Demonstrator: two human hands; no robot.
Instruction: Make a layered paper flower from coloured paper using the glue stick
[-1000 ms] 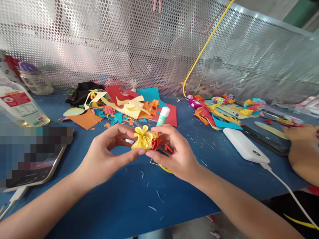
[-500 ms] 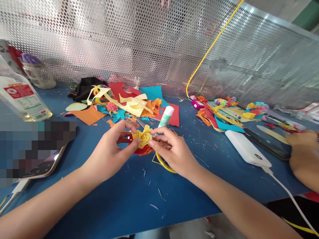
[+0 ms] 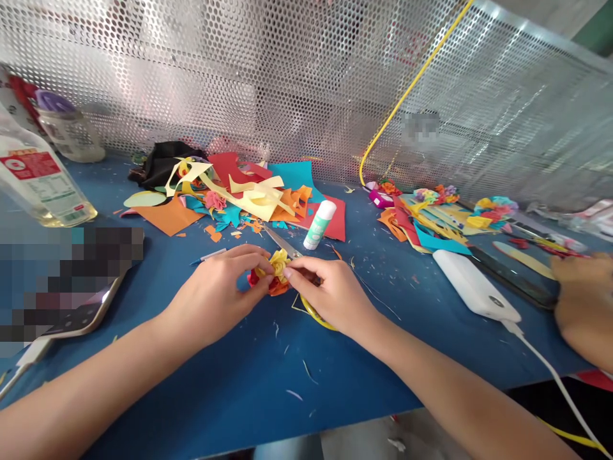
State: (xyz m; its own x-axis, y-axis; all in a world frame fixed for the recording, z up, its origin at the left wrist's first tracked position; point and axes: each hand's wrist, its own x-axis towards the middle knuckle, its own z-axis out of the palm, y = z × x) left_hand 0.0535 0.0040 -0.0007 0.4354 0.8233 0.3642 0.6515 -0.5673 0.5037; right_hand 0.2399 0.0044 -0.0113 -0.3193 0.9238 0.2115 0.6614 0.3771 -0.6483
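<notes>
A yellow paper flower (image 3: pixel 279 263) is pinched between the fingertips of my left hand (image 3: pixel 227 278) and my right hand (image 3: pixel 328 284). Directly under it are red and orange paper petals (image 3: pixel 278 287), partly hidden by my fingers; I cannot tell whether the yellow flower touches them. Scissors (image 3: pixel 282 241) lie on the blue table (image 3: pixel 249 383), their blades pointing away and their yellow handle partly covered by my right hand. Just beyond, a white and green glue stick (image 3: pixel 319 225) stands tilted in view. A blue pen (image 3: pixel 208 257) lies beyond my left hand.
Coloured paper scraps (image 3: pixel 258 195) pile up at the back. To the right lie a white power bank (image 3: pixel 474 287) with a cable, a dark phone (image 3: pixel 514 278), paper flowers (image 3: pixel 493 212) and another person's hand (image 3: pixel 582 300). A bottle (image 3: pixel 43 182) and a phone (image 3: pixel 90 313) are at left.
The yellow flower has gone down a little, closer over the red and orange petals. My left fingers have closed in around it, and the blue pen has come into sight.
</notes>
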